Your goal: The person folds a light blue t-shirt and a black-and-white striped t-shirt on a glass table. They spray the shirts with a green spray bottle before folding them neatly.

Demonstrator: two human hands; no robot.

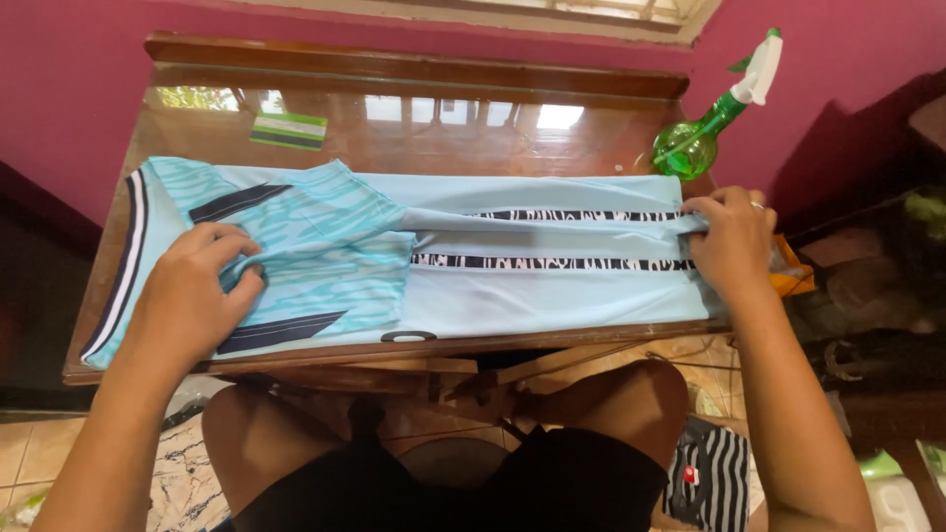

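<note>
Your left hand (pixel 192 296) pinches the jersey (pixel 512 286); your right hand (pixel 731 241) pinches its far end, fingertips hidden in the fold. The jersey covers the tabletop (pixel 414 133) beneath both grips.

A single head-worn camera looks steeply down, close over the wooden table (pixel 414 138), facing the magenta wall (pixel 69 89).
</note>
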